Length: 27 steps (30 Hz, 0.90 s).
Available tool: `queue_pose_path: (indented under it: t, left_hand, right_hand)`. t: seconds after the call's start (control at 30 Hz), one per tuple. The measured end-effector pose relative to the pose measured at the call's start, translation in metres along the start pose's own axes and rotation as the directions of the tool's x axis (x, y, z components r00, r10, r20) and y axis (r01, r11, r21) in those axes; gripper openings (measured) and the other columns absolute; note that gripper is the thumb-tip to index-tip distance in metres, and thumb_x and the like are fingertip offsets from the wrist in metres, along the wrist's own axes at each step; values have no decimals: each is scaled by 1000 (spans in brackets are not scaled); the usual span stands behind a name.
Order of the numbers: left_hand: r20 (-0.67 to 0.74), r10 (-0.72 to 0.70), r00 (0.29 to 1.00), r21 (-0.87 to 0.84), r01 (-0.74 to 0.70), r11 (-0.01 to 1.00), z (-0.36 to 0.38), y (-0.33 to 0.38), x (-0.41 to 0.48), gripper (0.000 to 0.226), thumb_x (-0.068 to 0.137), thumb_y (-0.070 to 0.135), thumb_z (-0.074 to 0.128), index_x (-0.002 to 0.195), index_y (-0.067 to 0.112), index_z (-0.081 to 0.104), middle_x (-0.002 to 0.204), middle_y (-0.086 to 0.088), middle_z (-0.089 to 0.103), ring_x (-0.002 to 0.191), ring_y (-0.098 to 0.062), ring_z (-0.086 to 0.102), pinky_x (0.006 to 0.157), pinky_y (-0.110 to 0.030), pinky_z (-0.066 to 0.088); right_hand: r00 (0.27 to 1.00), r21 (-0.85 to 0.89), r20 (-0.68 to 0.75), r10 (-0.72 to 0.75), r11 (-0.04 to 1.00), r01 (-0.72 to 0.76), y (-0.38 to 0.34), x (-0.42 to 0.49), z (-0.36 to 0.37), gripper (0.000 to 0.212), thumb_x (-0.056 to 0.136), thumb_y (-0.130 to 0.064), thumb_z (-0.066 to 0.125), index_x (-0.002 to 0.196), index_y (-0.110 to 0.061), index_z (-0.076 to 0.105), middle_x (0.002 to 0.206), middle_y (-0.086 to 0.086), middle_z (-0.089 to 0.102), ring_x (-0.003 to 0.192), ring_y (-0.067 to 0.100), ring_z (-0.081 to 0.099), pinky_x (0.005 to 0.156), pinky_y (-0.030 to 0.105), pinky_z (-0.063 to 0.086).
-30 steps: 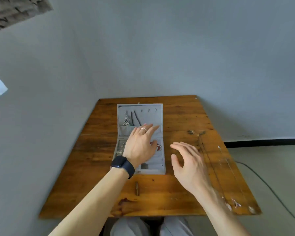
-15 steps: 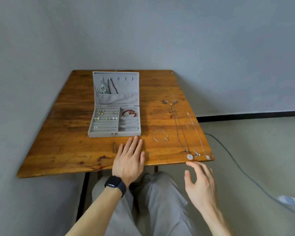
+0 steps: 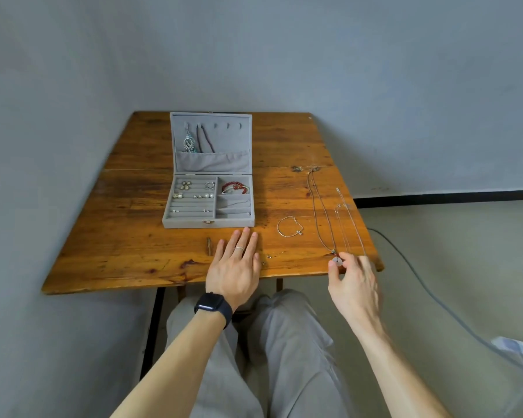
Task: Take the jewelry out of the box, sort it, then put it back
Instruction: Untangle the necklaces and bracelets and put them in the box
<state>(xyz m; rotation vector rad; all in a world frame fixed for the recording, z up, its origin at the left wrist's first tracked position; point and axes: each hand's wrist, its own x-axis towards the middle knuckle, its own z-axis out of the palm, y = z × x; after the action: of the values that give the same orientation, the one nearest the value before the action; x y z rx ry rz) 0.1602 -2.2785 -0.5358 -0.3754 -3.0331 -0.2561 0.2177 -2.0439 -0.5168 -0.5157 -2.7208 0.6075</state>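
Note:
The grey jewelry box (image 3: 207,220) lies open mid-table, its lid (image 3: 221,137) laid flat behind. Earrings (image 3: 194,194) sit in its left rows, and a red bead bracelet (image 3: 235,187) in the top right compartment. A drop pendant (image 3: 189,143) and a dark bead strand (image 3: 205,141) hang in the lid. A silver bracelet (image 3: 290,226) and several long necklaces (image 3: 322,212) lie to the box's right. My left hand (image 3: 237,263) rests flat in front of the box. My right hand (image 3: 352,279) pinches a necklace's white disc pendant (image 3: 336,261) at the near edge.
The wooden table (image 3: 133,236) stands in a corner of grey walls. Tiny metal pieces (image 3: 267,257) lie by my left hand, and a dark knot (image 3: 209,245) marks the wood. A cable (image 3: 429,294) runs over the floor to an adapter (image 3: 512,346). My legs are under the near edge.
My left hand came off the box and now lies flat on the table in front of it. My right hand dropped below the table edge, then rose to the disc pendant. The view pulled back.

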Motion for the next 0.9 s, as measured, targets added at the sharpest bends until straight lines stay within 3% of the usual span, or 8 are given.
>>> queue_pose_path:
  t: [0.27,0.37,0.47,0.53,0.6,0.7,0.8,0.9]
  left_hand:
    - [-37,28,999,-49,-30,998,-1,-2,-1,56,105,41,18,157,23,25,164,2,24,153,-20,16,123,-43,11]
    - [-52,-13,999,-220,2,976,-11,-2,3,49,105,34,33,152,21,37,158,-1,37,149,-21,26,123,-42,19]
    - [-160,-135,978,-489,40,871,-35,16,11,32,99,25,48,129,19,57,126,-6,62,118,-24,51,97,-35,43]
    - [-111,-120,987,-574,35,818,-51,42,22,25,96,33,50,111,23,66,107,-1,67,99,-20,59,81,-31,50]
    - [188,-86,978,-669,192,718,-62,77,37,39,95,50,47,102,22,73,99,-1,73,91,-22,65,79,-31,53]
    - [631,45,775,-717,560,416,-67,121,53,58,92,66,47,101,17,76,90,4,77,67,-15,52,58,-24,41]
    - [678,140,722,-734,674,83,-64,142,66,48,96,51,57,108,7,72,77,6,71,54,-10,34,47,-21,24]
    - [638,164,752,-753,654,-70,-70,153,83,21,102,30,53,103,16,68,82,7,69,53,-7,30,46,-18,21]
  right_hand:
    - [987,35,129,93,995,-98,-6,21,-10,12,94,-30,63,99,-19,58,97,2,62,96,27,58,73,34,44]
    - [970,91,208,123,985,-145,-8,34,-19,12,95,-33,61,98,-23,55,86,-8,64,79,19,62,63,31,45]
    - [937,253,297,182,932,-261,-12,44,-33,11,94,-37,63,96,-29,57,89,-15,64,78,8,60,68,29,48]
    - [915,395,356,190,857,-331,-15,47,-44,12,92,-38,67,95,-29,59,93,-12,68,82,12,64,76,33,52]
    - [912,491,372,173,797,-351,-19,45,-56,12,90,-36,69,95,-27,61,91,-9,71,75,9,66,69,29,50]
    - [918,548,361,163,760,-350,-21,36,-73,11,88,-31,71,92,-24,63,83,-6,74,58,-1,60,63,26,47]
    - [911,548,377,165,753,-363,-12,18,-86,12,86,-33,73,89,-25,64,84,-7,74,66,6,61,69,27,48]
    - [905,543,381,188,746,-384,3,-3,-91,12,81,-40,73,84,-34,64,82,-13,73,69,7,63,66,25,45]
